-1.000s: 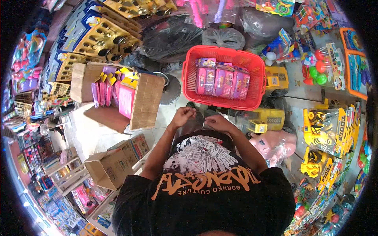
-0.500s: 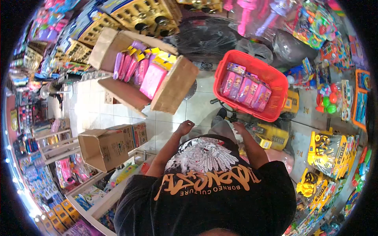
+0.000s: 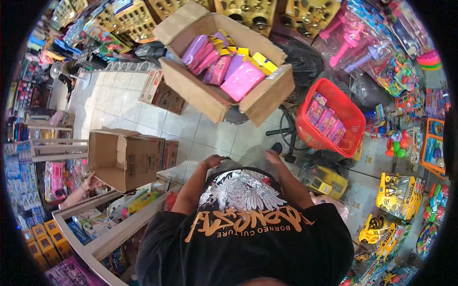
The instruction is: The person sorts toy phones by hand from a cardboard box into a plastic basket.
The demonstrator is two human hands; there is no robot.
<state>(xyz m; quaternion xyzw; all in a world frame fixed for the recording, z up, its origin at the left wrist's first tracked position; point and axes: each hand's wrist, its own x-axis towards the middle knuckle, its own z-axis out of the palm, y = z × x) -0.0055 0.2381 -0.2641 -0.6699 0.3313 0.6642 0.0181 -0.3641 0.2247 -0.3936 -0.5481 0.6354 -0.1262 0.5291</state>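
My left hand lies on my grey-trousered left thigh with its fingers stretched out, holding nothing. On the other side my right hand rests by my right knee, fingers apart and holding nothing. Ahead of me stands an open cardboard box with several pink and purple packs bearing yellow labels. To its right is a red plastic basket with several pink and purple packs inside. Neither hand touches the box or the basket.
Another person's hand touches a second open cardboard box at left. A smaller carton stands on the tiled floor. A white-framed display case is beside me at lower left. Bagged yellow toy trucks lie at right.
The view has turned, so the packed box and basket appear farther right. My left hand has settled onto my thigh and my right hand nearer my knee. Another person's hand has appeared at the left box.
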